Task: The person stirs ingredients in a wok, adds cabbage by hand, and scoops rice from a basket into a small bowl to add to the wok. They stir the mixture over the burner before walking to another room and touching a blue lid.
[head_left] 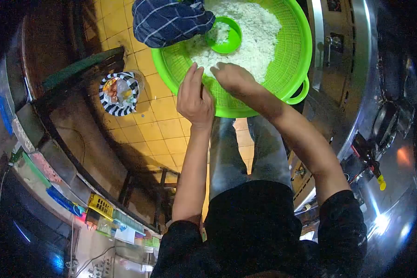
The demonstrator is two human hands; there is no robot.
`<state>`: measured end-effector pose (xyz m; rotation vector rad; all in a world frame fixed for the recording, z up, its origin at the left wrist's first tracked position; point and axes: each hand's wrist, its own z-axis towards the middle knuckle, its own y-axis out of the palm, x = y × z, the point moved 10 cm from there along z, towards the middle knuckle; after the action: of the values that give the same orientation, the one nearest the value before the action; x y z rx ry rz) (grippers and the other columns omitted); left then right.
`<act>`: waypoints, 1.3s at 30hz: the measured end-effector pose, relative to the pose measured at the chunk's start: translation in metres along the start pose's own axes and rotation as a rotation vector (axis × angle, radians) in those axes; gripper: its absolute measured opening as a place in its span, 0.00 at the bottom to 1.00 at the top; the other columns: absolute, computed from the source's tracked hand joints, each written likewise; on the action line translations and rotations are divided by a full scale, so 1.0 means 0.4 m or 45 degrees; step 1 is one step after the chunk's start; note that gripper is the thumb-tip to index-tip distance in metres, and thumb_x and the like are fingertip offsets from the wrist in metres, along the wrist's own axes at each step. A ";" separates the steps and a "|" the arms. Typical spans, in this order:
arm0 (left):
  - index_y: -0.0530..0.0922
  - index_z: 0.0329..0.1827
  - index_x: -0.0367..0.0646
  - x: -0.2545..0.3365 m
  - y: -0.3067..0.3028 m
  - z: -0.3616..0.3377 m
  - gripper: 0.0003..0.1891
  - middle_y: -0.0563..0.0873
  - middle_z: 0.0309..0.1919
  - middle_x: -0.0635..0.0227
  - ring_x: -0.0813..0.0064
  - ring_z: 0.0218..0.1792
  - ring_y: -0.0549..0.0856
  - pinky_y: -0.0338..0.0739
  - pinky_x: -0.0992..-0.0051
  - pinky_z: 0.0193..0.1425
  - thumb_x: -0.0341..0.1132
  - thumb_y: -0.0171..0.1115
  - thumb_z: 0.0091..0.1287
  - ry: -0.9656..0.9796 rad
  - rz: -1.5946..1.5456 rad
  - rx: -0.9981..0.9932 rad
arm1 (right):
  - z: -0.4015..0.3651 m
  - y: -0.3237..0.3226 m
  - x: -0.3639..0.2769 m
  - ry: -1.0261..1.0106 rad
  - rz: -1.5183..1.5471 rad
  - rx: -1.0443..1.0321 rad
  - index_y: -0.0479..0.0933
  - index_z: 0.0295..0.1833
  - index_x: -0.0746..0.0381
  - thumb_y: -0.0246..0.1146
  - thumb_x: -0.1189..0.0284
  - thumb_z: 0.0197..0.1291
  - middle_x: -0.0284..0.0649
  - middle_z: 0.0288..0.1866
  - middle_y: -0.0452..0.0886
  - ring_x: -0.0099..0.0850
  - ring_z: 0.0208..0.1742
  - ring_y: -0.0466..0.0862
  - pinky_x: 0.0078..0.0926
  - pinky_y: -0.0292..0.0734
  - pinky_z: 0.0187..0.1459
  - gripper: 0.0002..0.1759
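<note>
A large green plastic colander basket [297, 55] holds a broad heap of white rice-like grains [259, 41]. A small green bowl [236, 37] with some of the same grains sits in the heap. My left hand [195, 98] is at the basket's near left rim, fingers stretched upward and close together, with nothing visible in it. Over the near edge of the grains, my right hand [236, 79] has its fingers curled downward; whatever they hold, if anything, is hidden. A dark blue checked cloth [169, 22] hangs over the basket's far left side.
On the yellow tiled floor [160, 123] at left stands a bin with a striped black-and-white liner [125, 109], holding scraps. A steel stove front [333, 51] runs along the right. A dark bottle with a yellow cap [368, 155] lies in view at right.
</note>
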<state>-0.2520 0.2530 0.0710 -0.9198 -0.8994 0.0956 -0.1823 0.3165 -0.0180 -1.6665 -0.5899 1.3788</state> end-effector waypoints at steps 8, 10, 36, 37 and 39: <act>0.80 0.35 0.38 -0.012 0.000 -0.010 0.04 0.84 0.31 0.62 0.68 0.30 0.83 0.76 0.74 0.33 0.27 0.64 0.58 -0.104 -0.049 0.032 | 0.115 -0.094 0.147 0.476 -0.242 -0.301 0.76 0.39 0.61 0.58 0.65 0.57 0.45 0.33 0.79 0.41 0.33 0.81 0.37 0.77 0.29 0.11; 0.80 0.33 0.38 0.000 0.011 -0.004 0.03 0.84 0.29 0.63 0.69 0.28 0.82 0.75 0.75 0.30 0.28 0.64 0.58 -0.084 -0.103 -0.060 | 0.137 -0.143 0.118 0.169 -0.321 0.082 0.78 0.37 0.62 0.60 0.62 0.54 0.41 0.36 0.80 0.38 0.41 0.80 0.33 0.78 0.35 0.13; 0.74 0.48 0.37 -0.169 0.006 0.304 0.14 0.82 0.35 0.55 0.62 0.37 0.82 0.73 0.69 0.44 0.28 0.57 0.59 -0.286 -0.202 -0.004 | 0.173 -0.151 0.319 0.326 -0.483 0.192 0.66 0.60 0.64 0.50 0.76 0.57 0.46 0.61 0.69 0.41 0.60 0.71 0.34 0.70 0.57 0.23; 0.74 0.47 0.36 -0.155 0.002 0.299 0.12 0.82 0.35 0.55 0.62 0.36 0.82 0.73 0.70 0.43 0.29 0.56 0.61 -0.180 -0.240 0.039 | 0.181 -0.132 0.316 0.335 -0.553 0.113 0.68 0.57 0.64 0.51 0.76 0.56 0.47 0.60 0.69 0.41 0.58 0.72 0.35 0.71 0.55 0.21; 0.74 0.47 0.36 -0.168 0.005 0.290 0.12 0.82 0.35 0.55 0.61 0.37 0.81 0.72 0.70 0.44 0.29 0.55 0.61 -0.212 -0.250 0.053 | 0.189 -0.117 0.311 0.345 -0.609 0.064 0.73 0.45 0.65 0.53 0.75 0.52 0.48 0.54 0.71 0.41 0.53 0.73 0.35 0.74 0.48 0.13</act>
<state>-0.3770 0.3006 0.0596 -0.7885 -1.1343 0.0220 -0.2121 0.4640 -0.0459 -1.5114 -0.7290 0.8043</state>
